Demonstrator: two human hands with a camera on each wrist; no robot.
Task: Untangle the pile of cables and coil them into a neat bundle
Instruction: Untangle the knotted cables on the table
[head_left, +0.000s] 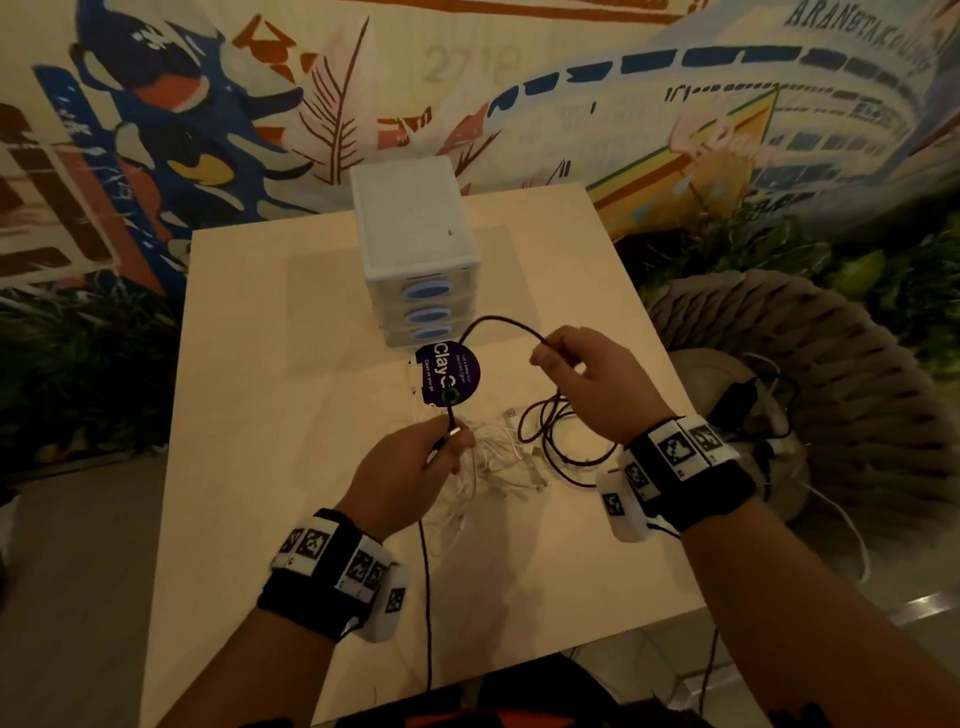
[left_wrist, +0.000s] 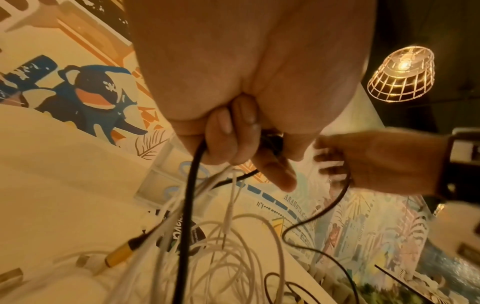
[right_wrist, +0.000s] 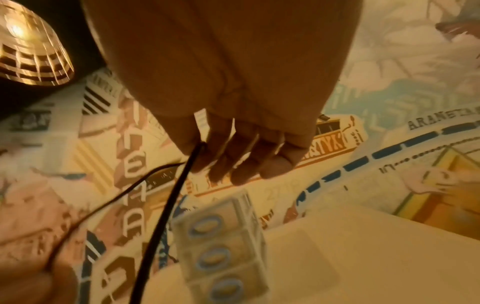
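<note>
Thin black braided cable (head_left: 501, 323) arcs between both hands above the pale wooden table (head_left: 249, 415). Left hand (head_left: 410, 473) curls around it near its metal-tipped plug, with some white strands gathered in the same grip. Right hand (head_left: 587, 382) pinches it between thumb and forefinger, other fingers loose.

From the left hand, the held span rises toward 12 o'clock, then bends over toward 3 o'clock to the right hand. Its slack drops from the right hand into dark loops at that hand's 6 o'clock, beside the tangled white cable pile (head_left: 493, 457).

Judgement: right hand is nearer the slack; it would feed the next loop leftward.
</note>
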